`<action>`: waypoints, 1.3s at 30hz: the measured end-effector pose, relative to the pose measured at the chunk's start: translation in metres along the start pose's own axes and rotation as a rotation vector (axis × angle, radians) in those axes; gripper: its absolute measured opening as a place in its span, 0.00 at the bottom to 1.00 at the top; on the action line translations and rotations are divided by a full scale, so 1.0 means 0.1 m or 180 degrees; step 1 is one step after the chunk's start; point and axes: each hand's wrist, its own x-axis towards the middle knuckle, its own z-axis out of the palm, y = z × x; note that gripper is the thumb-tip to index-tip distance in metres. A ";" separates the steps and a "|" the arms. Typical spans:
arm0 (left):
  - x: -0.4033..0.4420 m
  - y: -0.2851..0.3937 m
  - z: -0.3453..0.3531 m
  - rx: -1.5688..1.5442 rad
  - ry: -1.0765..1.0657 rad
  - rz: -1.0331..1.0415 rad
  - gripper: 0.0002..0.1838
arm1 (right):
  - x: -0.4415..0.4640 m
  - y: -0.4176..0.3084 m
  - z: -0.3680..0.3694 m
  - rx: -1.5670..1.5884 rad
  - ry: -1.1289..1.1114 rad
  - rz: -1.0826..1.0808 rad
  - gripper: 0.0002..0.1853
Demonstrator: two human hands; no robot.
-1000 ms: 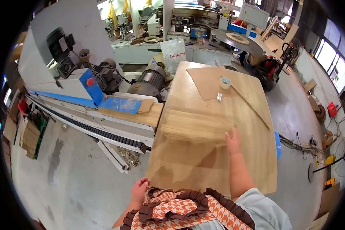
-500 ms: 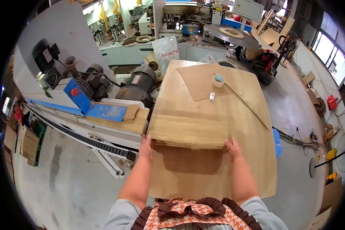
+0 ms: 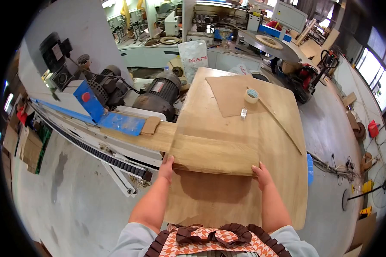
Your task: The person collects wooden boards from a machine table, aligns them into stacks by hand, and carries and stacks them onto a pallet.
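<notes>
A stack of wooden boards (image 3: 214, 156) lies crosswise on the wood-topped table (image 3: 283, 180). At its left end is my left hand (image 3: 166, 168), fingers closed around the corner. My right hand (image 3: 262, 173) grips the right end, thumb on the near corner. Farther back, a brown sheet (image 3: 227, 96) carries a roll of tape (image 3: 251, 96) and a small shiny packet (image 3: 243, 113). A thin strip (image 3: 283, 128) runs from the tape toward the table's right edge.
Along the left stands a machine with a blue plate (image 3: 122, 123), a red button (image 3: 86, 97) and a motor (image 3: 163, 90). A white sack (image 3: 194, 60) is behind the table. A pallet truck (image 3: 306, 79) and a fan (image 3: 381, 184) stand to the right.
My left hand has come up from the table's near edge to the stack's left end. My right hand stays at the right end, and the stack sits slightly lower in view.
</notes>
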 end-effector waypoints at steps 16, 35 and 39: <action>-1.62 -0.10 -0.55 0.0149 -0.0436 -0.0285 0.24 | -1.30 0.76 -0.48 0.0220 -0.0288 0.0085 0.30; -2.20 -0.30 -1.28 0.0698 -0.0178 -0.0030 0.30 | 0.46 -0.44 2.70 0.0773 0.0022 -0.0195 0.23; -2.20 -0.23 -1.24 0.0120 -0.0413 -0.0235 0.27 | 0.59 -0.41 1.62 0.0736 -0.0024 -0.0539 0.18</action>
